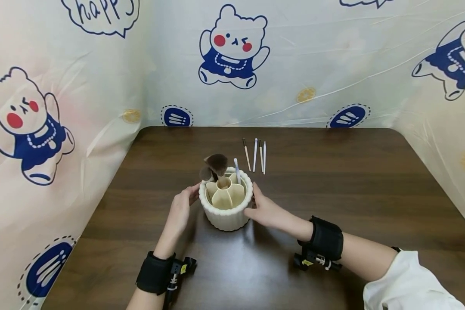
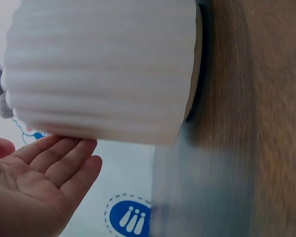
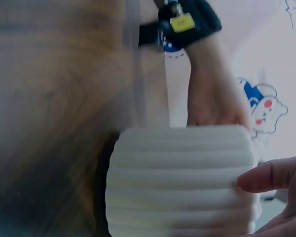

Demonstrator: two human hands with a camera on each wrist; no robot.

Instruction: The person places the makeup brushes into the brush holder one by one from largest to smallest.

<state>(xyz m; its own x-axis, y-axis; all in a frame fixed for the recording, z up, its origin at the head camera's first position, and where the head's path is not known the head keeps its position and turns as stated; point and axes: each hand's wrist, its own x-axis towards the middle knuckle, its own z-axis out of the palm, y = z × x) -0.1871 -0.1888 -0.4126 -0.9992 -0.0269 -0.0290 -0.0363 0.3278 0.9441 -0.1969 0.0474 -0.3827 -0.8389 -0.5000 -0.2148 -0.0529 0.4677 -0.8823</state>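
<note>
1 ribbed pot (image 1: 225, 220) is just below the middle of the head view, well inside the table's edges; I cannot tell whether its base touches the wood. It holds 3 brushes: a big brush (image 1: 217, 162) in the centre ring, a round brush (image 1: 206, 174) leaning over the left rim and a slim brush (image 1: 237, 170) in a slot on the far right. The total of slots is partly hidden.

2 hands touch the pot. The left hand (image 1: 183, 204) is spread, its fingers nearly straight, the tips against the left wall. The right hand (image 1: 265, 209) holds the right wall, thumb on the near side and fingers round towards the back.

Beyond the pot, right of centre, 4 sticks (image 1: 255, 154) lie in a loose row, close together, between the pot and the far edge. The table (image 1: 352, 181) gives a broad stretch of wood right of them, a narrower one at left, and more in front of the pot between the forearms. Its side edges slant out to the lower corners; the far edge runs level across the frame.

Each wrist wears 1 black band, the left band (image 1: 154, 273) at bottom centre-left and the right band (image 1: 327, 239) at lower right, near 1 white sleeve (image 1: 414, 284). The cloth (image 1: 159, 51) rises past the edges, showing 3 bears.
</note>
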